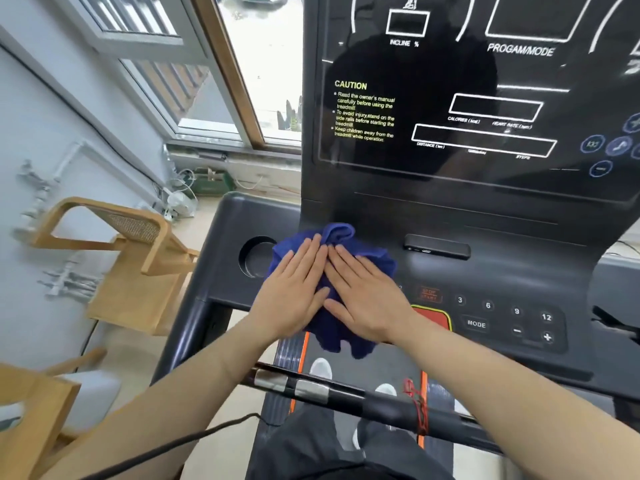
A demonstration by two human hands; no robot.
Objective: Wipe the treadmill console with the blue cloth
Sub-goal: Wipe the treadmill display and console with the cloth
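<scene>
Daylight comes through a window (249,64) at 11 o'clock, with a wooden chair (131,258) against the pale wall at 9 o'clock; the treadmill console (450,237) fills the frame from 12 to 3 o'clock, its dark screen (467,109) carrying a yellow caution notice (363,112) and white outlined boxes; below the screen sits a shelf with a round cup holder (256,256) at 9 o'clock of the hands; a button panel (512,320) with numbers, MODE, minus and plus lies at 3 o'clock. The blue cloth (337,289) lies bunched on that shelf, just beside the cup holder, its lower edge hanging past the console edge. The left hand (294,292) and the right hand (367,299) both lie flat on the cloth, fingers straight and spread, index fingers touching; neither grip closes round anything, both palms pressing down. A black handlebar (346,393) crosses at 6 o'clock under the forearms, a red cord (417,407) tied round it.
</scene>
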